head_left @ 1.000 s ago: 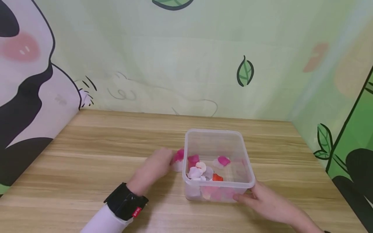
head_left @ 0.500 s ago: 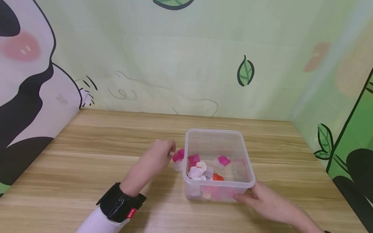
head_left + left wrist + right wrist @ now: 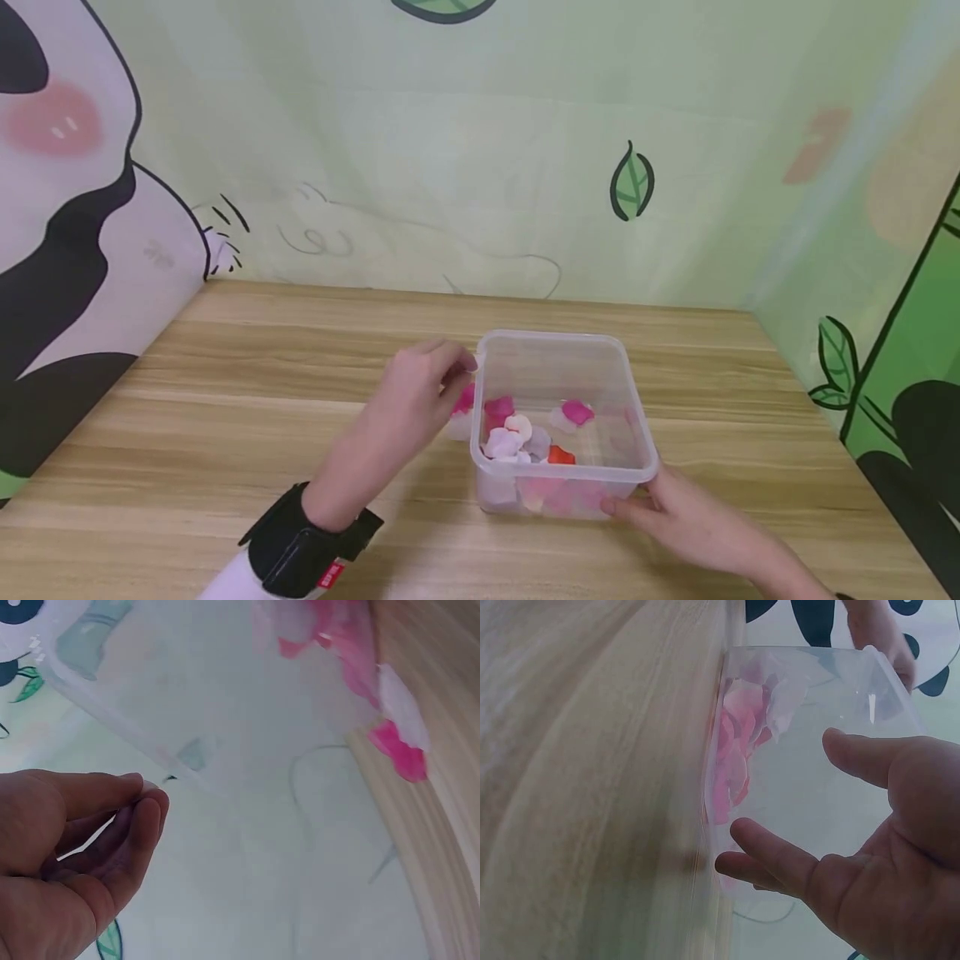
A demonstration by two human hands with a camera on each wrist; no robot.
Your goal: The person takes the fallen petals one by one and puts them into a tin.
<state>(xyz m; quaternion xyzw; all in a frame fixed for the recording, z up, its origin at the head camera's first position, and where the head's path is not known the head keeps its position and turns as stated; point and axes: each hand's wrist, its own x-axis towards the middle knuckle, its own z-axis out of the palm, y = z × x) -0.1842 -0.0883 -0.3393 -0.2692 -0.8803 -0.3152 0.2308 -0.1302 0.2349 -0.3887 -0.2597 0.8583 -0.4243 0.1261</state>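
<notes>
A clear plastic box (image 3: 564,473) stands on the wooden table, with pink, white, lilac and red flower petals (image 3: 517,437) inside, mostly on its left. My left hand (image 3: 405,392) is raised beside the box's left rim. Its thumb and fingertip meet on a small pale petal (image 3: 150,786), mostly hidden by the fingers. Below that hand, a few pink and white petals (image 3: 401,742) lie on the table against the box's left wall. At the front right corner my right hand (image 3: 693,521) rests with thumb and fingers spread, fairly straight, against the box (image 3: 810,795).
The wooden tabletop (image 3: 247,400) runs back to a pale green cloth backdrop (image 3: 420,183) printed with leaves. A panda drawing (image 3: 150,233) covers the left side. My left wrist wears a black band (image 3: 300,537).
My left hand has lifted from the petals beside the box and moved up and right to the rim, carrying a pale petal. The right hand and box have stayed put.
</notes>
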